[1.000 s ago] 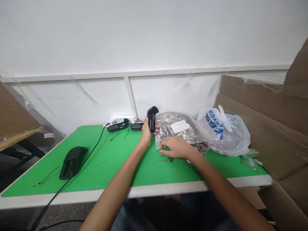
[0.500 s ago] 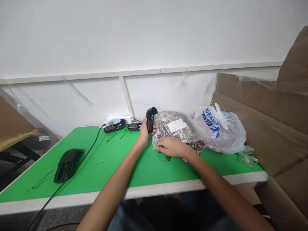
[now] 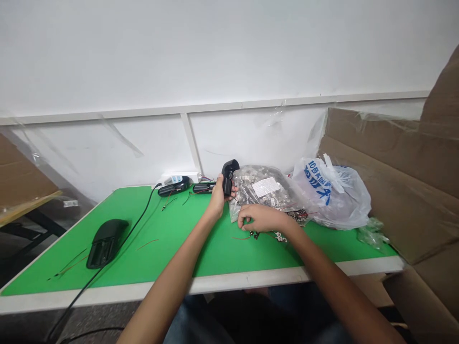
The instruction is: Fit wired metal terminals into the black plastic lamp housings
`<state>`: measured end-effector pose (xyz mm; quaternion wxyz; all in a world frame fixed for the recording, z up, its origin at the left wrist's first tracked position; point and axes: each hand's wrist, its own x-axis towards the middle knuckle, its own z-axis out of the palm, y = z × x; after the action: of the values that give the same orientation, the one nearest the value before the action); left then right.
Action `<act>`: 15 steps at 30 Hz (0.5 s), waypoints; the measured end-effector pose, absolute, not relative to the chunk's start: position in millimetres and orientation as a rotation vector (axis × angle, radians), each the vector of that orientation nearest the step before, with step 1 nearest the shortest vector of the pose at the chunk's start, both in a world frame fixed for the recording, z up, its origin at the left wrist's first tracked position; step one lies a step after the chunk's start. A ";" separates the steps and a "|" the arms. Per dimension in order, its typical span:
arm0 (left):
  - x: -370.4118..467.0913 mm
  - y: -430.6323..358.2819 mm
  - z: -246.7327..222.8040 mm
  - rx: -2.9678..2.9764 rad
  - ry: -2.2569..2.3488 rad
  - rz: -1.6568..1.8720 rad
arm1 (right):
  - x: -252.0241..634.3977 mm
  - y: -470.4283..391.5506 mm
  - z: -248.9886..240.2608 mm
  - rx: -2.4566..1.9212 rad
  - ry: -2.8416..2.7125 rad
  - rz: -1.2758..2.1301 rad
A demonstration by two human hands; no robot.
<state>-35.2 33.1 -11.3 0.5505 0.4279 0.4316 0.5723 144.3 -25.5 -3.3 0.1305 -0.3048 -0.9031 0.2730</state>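
My left hand (image 3: 217, 199) is closed around a black curved plastic housing (image 3: 228, 176), held tilted up over the back of the green table. A thin red wire shows beside the housing. My right hand (image 3: 264, 219) is just to the right and nearer to me, thumb and forefinger bent together in a pinch. Whatever lies between those fingertips is too small to make out. Behind that hand rests a clear plastic bag (image 3: 247, 180) of small metal parts with a white label. Loose small metal parts (image 3: 280, 237) lie under and beside my right wrist.
Another black housing (image 3: 107, 243) lies front left, crossed by a black cable (image 3: 138, 224). Two more black housings (image 3: 174, 187) lie by a white power strip (image 3: 186, 177). A tied white plastic bag (image 3: 333, 196) and cardboard (image 3: 380, 177) bound the right. Thin wires (image 3: 147, 244) are scattered about.
The whole view has shifted slightly, so everything sits a little further right. My right hand's fingers are curled a bit more. My left hand keeps its hold on the housing.
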 end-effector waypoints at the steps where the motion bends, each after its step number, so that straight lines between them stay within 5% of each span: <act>1: -35.2 33.0 -11.4 1.015 1.022 1.355 | 143.9 -26.0 -3.0 -0.884 -2.623 0.786; 15: -35.3 29.8 -10.0 1.057 1.001 1.340 | 153.8 -22.7 -0.1 -0.948 -2.510 0.736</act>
<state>-35.3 29.8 -10.0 0.5492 0.4465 0.4227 0.5660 153.8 -22.7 -0.1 0.1786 -0.3352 -0.8877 0.2601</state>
